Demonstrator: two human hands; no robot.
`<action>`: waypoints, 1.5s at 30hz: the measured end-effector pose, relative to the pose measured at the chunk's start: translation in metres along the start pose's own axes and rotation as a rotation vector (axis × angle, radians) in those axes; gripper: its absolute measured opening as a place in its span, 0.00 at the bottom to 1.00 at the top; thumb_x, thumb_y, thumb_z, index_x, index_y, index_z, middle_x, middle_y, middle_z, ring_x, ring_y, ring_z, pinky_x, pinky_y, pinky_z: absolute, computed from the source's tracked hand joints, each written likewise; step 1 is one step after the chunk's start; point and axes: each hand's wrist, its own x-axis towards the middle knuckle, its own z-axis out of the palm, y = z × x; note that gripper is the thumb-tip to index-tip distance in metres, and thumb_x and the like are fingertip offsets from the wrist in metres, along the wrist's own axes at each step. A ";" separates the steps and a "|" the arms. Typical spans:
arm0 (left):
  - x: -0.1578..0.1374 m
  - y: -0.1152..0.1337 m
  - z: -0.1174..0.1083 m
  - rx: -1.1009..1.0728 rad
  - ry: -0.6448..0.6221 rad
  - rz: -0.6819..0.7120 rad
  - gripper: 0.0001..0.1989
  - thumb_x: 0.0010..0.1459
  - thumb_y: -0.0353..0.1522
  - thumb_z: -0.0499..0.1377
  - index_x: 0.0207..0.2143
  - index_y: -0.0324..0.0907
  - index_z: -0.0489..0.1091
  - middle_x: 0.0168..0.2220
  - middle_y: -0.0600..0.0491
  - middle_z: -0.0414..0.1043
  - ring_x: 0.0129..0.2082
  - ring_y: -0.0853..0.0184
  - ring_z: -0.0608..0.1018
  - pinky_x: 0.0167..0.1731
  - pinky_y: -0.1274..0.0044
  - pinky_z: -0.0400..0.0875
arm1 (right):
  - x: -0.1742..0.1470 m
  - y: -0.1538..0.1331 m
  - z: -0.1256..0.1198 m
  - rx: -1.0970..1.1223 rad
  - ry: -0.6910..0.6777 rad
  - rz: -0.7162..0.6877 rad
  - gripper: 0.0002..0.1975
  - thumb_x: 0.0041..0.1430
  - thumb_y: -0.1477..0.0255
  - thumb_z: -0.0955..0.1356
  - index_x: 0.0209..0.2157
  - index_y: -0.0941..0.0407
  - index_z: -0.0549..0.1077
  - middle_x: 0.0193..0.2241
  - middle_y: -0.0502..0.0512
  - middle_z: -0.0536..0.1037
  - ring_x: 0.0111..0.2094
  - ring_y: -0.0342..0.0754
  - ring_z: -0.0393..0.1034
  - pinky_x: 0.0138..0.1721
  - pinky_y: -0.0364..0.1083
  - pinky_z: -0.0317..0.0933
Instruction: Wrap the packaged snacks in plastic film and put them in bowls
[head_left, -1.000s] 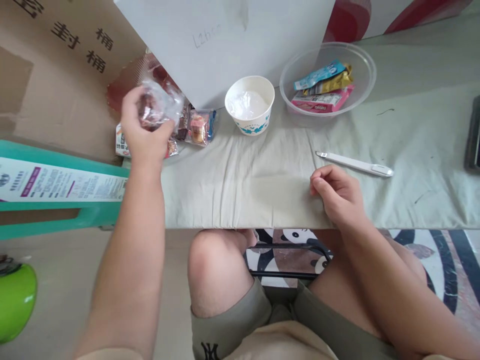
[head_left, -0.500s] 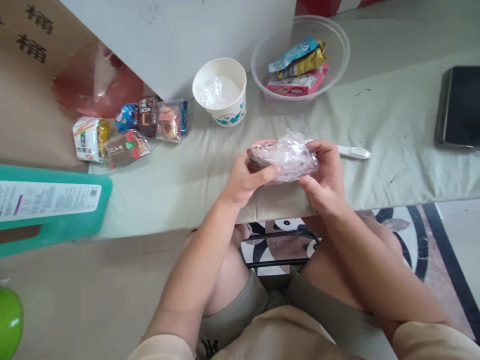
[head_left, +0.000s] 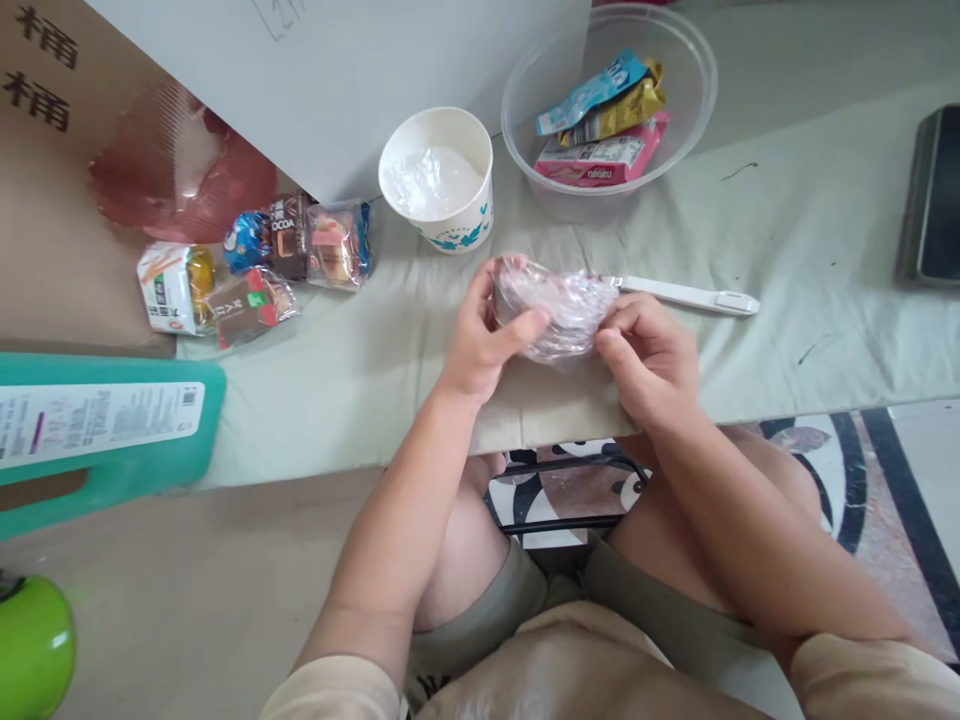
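Observation:
Crinkled clear plastic wrap (head_left: 574,310) covers a rounded item whose kind I cannot make out, held just above the cloth. My left hand (head_left: 480,345) is closed round its left side, with the thumb across the front. At the right edge, my right hand (head_left: 652,360) pinches the wrap between thumb and fingers. Behind that hand lies a slim white tool (head_left: 686,294), perhaps a cutter, its left end partly hidden by the wrap. A white paper cup (head_left: 457,225) with a blue-green pattern stands beyond my left hand, with clear plastic inside.
Back right, a clear round tub (head_left: 705,110) holds several colourful packets. Wrapped snacks (head_left: 281,245) lie left, near a red scalloped dish (head_left: 187,165) and a white board (head_left: 337,90). A green container (head_left: 112,420) sits front left, a black device (head_left: 934,200) far right.
My right hand has shifted slightly right and down, its fingers now pinched closer together on the wrap's edge. More of the white tool shows. The camera view has shifted slightly.

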 end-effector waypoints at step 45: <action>0.007 -0.023 -0.006 0.533 0.079 0.464 0.35 0.56 0.57 0.67 0.59 0.53 0.64 0.55 0.47 0.72 0.57 0.54 0.79 0.55 0.63 0.77 | 0.009 -0.020 -0.009 0.217 -0.288 0.510 0.18 0.61 0.55 0.70 0.31 0.56 0.74 0.21 0.48 0.73 0.18 0.40 0.66 0.20 0.41 0.62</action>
